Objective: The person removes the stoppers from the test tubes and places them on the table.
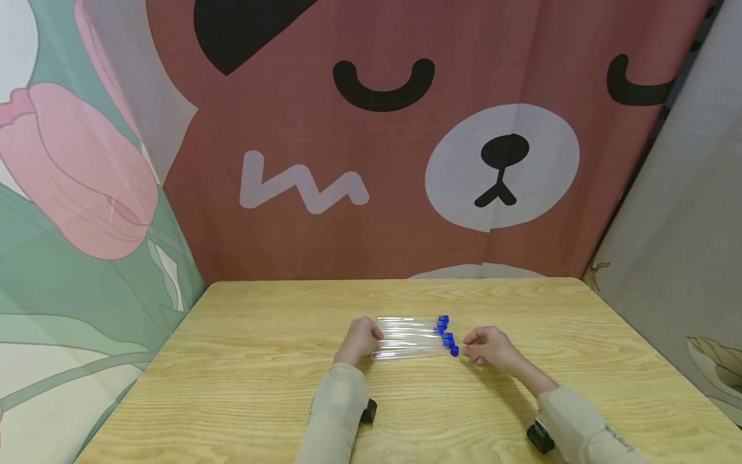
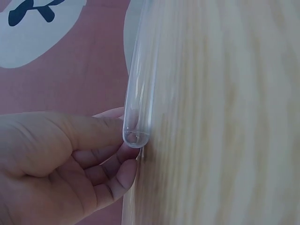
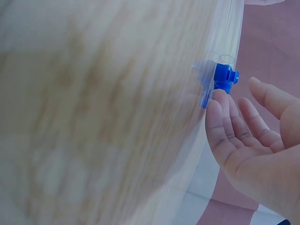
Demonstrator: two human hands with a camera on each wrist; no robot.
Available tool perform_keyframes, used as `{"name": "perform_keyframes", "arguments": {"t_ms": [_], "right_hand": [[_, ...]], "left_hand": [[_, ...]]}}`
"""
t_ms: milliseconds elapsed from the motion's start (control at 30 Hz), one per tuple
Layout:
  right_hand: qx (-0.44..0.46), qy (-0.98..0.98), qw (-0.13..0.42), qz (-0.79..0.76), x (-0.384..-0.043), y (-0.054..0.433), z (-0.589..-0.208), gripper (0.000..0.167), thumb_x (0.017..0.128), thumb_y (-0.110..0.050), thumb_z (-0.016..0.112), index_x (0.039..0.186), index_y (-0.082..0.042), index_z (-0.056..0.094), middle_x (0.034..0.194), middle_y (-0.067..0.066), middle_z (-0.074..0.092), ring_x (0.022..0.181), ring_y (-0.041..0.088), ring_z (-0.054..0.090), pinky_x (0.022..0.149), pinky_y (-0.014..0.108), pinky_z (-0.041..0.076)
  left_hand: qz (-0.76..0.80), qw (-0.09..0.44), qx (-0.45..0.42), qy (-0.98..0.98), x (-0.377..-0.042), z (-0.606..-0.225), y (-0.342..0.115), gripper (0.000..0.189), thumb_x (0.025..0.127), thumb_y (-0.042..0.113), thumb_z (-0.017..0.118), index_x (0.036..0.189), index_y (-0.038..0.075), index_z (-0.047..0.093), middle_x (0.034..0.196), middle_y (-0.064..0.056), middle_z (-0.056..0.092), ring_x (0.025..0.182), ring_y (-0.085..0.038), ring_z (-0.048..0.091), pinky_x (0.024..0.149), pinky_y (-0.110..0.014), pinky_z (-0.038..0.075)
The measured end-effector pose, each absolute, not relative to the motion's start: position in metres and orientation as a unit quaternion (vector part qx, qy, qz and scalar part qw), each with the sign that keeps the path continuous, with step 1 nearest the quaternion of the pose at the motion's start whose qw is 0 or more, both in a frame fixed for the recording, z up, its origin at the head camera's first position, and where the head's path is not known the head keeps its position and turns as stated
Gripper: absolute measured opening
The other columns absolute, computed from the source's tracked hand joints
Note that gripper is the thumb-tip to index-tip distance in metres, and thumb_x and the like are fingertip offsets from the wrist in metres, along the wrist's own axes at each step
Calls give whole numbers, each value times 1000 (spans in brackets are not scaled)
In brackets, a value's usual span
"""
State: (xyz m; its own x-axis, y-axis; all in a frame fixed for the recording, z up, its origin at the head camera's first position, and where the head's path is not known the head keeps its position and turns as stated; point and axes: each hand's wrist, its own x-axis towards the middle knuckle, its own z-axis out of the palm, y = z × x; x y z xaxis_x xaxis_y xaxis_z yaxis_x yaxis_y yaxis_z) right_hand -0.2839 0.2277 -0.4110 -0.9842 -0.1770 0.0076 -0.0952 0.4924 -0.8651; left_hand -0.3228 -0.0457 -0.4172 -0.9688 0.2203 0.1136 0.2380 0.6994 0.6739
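Observation:
Several clear test tubes [image 1: 406,346] with blue caps [image 1: 447,339] lie side by side on the wooden table, rounded ends to the left and caps to the right. The caps form an uneven line. My left hand [image 1: 361,339] is at the rounded ends; in the left wrist view its thumb and fingertips are right at the round end of the nearest test tube [image 2: 139,103], partly hidden behind it. My right hand [image 1: 490,347] is beside the capped ends, fingers loosely extended, fingertips close to the blue caps [image 3: 225,75] in the right wrist view.
The light wooden table [image 1: 261,399] reaches back to a hanging cloth [image 1: 394,238] with a bear print. Patterned cloths hang at the left and right sides. A black device sits under each sleeve at the wrist.

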Motion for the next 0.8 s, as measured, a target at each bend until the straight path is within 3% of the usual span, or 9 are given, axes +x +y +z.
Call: {"name": "perform_keyframes", "arguments": {"t_ms": [467, 800], "right_hand": [[-76, 861, 40, -502, -284, 228, -412, 14, 81, 2, 60, 89, 13, 55, 69, 9, 58, 61, 19, 57, 52, 30, 50], [-73, 861, 40, -502, -283, 228, -410, 15, 82, 1, 61, 90, 12, 56, 71, 10, 59, 61, 20, 57, 53, 32, 50]], "left_hand": [[-383, 18, -135, -913, -323, -420, -47, 15, 63, -15, 69, 70, -2, 67, 66, -5, 60, 62, -13, 50, 57, -23, 45], [-400, 3, -133, -907, -322, -419, -51, 9, 71, -10, 67, 78, -4, 67, 72, -8, 59, 65, -13, 49, 59, -25, 45]]}}
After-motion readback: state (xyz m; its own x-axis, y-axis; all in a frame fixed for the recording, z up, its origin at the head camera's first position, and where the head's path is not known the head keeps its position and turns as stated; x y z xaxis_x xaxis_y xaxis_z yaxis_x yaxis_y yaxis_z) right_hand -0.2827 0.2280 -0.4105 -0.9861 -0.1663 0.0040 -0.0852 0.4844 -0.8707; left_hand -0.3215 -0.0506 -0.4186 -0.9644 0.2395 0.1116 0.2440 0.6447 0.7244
